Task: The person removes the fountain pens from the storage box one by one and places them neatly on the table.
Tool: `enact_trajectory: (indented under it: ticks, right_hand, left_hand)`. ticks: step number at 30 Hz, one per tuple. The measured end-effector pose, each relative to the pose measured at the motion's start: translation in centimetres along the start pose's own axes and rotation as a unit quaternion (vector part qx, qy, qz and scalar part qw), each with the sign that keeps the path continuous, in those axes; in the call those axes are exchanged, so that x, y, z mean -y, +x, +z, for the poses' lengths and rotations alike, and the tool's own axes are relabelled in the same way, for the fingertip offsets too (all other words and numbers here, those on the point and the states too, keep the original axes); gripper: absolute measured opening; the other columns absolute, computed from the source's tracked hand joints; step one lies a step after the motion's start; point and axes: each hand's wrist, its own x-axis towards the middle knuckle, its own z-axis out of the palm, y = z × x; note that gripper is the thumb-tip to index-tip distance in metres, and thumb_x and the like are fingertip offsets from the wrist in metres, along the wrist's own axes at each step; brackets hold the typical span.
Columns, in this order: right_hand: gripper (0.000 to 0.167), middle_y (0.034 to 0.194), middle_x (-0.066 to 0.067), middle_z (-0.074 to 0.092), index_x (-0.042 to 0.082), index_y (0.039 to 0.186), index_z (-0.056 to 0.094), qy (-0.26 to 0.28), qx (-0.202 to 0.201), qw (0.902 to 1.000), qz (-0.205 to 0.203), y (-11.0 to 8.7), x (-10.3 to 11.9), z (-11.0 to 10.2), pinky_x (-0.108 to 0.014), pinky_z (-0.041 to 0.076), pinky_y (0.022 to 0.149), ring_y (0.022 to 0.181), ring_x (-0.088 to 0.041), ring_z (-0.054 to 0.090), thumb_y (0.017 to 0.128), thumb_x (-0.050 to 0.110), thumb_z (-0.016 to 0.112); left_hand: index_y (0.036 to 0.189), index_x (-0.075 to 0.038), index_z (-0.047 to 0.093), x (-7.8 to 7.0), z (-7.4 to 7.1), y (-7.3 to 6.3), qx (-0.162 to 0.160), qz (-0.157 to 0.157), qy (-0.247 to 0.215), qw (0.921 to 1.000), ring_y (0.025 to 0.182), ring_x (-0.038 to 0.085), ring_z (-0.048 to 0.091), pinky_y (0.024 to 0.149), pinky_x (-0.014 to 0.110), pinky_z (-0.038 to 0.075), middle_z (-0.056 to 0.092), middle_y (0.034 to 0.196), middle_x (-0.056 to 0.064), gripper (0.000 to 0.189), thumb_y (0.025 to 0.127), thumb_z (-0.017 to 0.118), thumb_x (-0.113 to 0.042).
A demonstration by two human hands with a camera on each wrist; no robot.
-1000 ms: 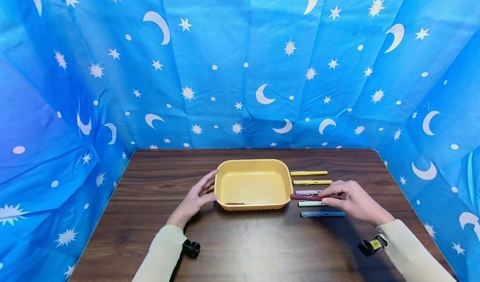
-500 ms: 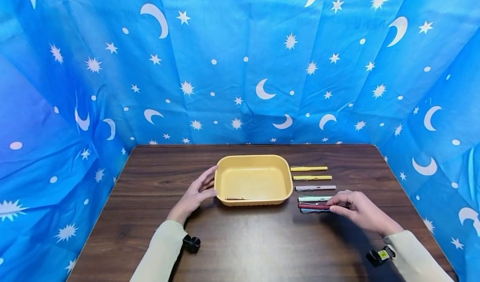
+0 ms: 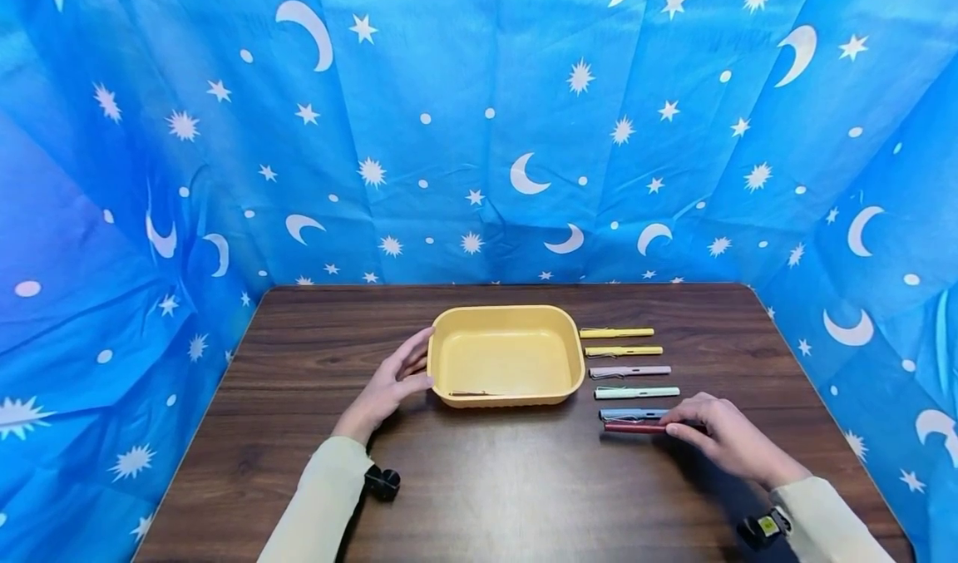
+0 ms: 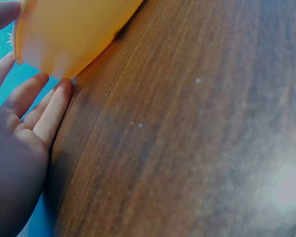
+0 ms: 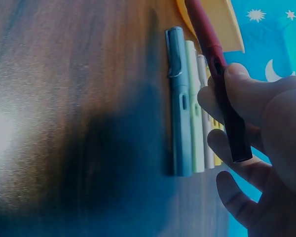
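My left hand rests against the left side of a yellow tray, its fingers fairly straight, with the fingertips on the outer wall. A dark red pen is pinched between thumb and fingers of my right hand. In the right wrist view the red pen is above the table, nearer the camera than the row. Just behind it in the head view lies a blue-grey pen. Farther back come a pale green pen, a pale lilac pen and two yellow pens.
Inside the tray, a thin dark item shows along the near wall, mostly hidden. The pens lie roughly parallel right of the tray on the brown wooden table. A blue curtain with moons and stars surrounds the table.
My right hand has carried the red pen toward the near side, from over the lilac pen past the green and blue-grey ones. The left hand stays at the tray. The head view has tilted slightly.
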Motion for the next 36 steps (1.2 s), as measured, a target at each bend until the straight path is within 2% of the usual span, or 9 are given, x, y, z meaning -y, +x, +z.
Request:
enact_trajectory:
  ticks: [8,12,21,28,33,36]
  right_hand:
    - [0.017,0.095,0.019,0.073,0.026,0.1,0.079,-0.032,0.005,0.9995,0.0,-0.4,-0.6,1.0,-0.032,0.053,0.075,0.091,-0.004,0.063,0.094,0.01,0.078]
    - [0.016,0.092,0.021,0.072,0.026,0.095,0.078,-0.069,0.009,0.9976,-0.002,-0.5,-0.6,1.4,-0.035,0.054,0.074,0.088,-0.004,0.062,0.093,0.01,0.079]
    - [0.018,0.088,0.024,0.067,0.028,0.091,0.076,-0.158,0.029,0.986,0.046,-0.8,-0.2,2.0,-0.033,0.05,0.069,0.085,-0.007,0.06,0.089,0.011,0.082]
    - [0.02,0.086,0.021,0.064,0.027,0.089,0.076,-0.181,0.007,0.9829,0.033,-0.9,-0.5,2.6,-0.033,0.049,0.067,0.084,-0.011,0.061,0.085,0.009,0.085]
    - [0.022,0.086,0.022,0.063,0.029,0.087,0.075,-0.169,-0.018,0.9851,0.024,-1.2,-0.7,3.0,-0.034,0.05,0.068,0.085,-0.01,0.06,0.084,0.009,0.086]
    - [0.023,0.086,0.023,0.061,0.029,0.087,0.075,-0.163,-0.04,0.9858,0.007,-1.3,-0.9,3.4,-0.033,0.049,0.067,0.084,-0.01,0.059,0.081,0.01,0.087]
  left_hand:
    - [0.165,-0.029,0.034,-0.2,0.1,0.0,-0.002,-0.006,0.001,1.0,0.153,0.032,0.039,0.122,0.055,0.031,0.035,0.17,0.005,0.078,0.1,0.071,-0.009]
    - [0.166,-0.028,0.033,-0.3,0.1,0.0,0.0,-0.004,-0.001,1.0,0.153,0.032,0.039,0.122,0.054,0.031,0.035,0.17,0.006,0.078,0.099,0.07,-0.009]
    - [0.167,-0.022,0.03,0.0,0.0,0.1,0.001,0.004,0.013,0.9999,0.152,0.036,0.04,0.118,0.039,0.041,0.035,0.169,0.012,0.079,0.1,0.069,-0.006]
    - [0.167,-0.024,0.032,0.1,0.0,0.2,0.001,0.003,0.01,0.9999,0.151,0.034,0.041,0.12,0.044,0.038,0.037,0.169,0.01,0.079,0.1,0.07,-0.007]
    - [0.166,-0.026,0.033,-0.1,0.0,0.1,-0.001,-0.002,0.01,0.9999,0.151,0.032,0.042,0.119,0.042,0.039,0.038,0.168,0.008,0.079,0.099,0.07,-0.008]
    - [0.166,-0.026,0.033,-0.2,0.1,0.0,-0.001,-0.004,0.01,0.9999,0.151,0.032,0.042,0.12,0.046,0.038,0.038,0.168,0.008,0.079,0.099,0.07,-0.008]
